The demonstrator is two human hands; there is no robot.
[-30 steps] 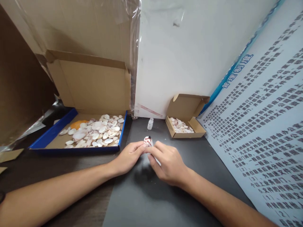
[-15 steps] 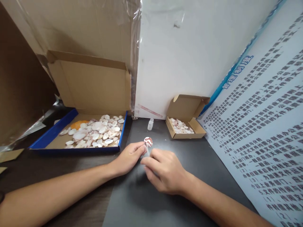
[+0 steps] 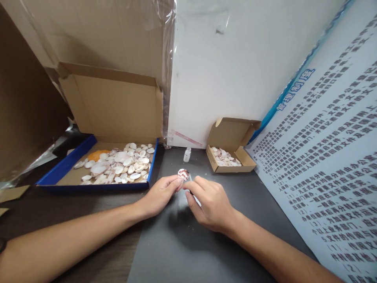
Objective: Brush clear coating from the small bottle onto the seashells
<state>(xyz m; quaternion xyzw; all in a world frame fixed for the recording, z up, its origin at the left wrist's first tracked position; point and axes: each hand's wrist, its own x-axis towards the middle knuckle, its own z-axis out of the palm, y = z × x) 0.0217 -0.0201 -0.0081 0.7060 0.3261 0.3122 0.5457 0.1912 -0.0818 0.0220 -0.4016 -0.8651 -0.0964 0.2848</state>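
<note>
Fingertips point(image 3: 177, 183) of the left hand point(image 3: 160, 195) pinched a small shell point(image 3: 183, 174), red-speckled, held just above the dark mat point(image 3: 188, 243); thumb and forefinger were clamped on its lower edge; the right hand point(image 3: 209, 202) met it from the other side, its fingers closed around a thin pale tool point(image 3: 196, 201) whose tip touched the shell; what kind of tool it was could not be told; both forearms lay across the table.

Just behind the shell stood a small white bottle point(image 3: 187, 154), upright, on the mat; right of the bottle sat a small box point(image 3: 231, 146), lid open, with a few shells inside; left of the hands lay a blue tray point(image 3: 63, 167) with a cardboard lid raised behind it; many pale shells point(image 3: 119, 165) were heaped in it, one orange piece point(image 3: 96, 155) at the back; a white board point(image 3: 235, 67) stood behind the mat; a printed poster point(image 3: 330, 157) leaned on the right, well apart from the hands.
</note>
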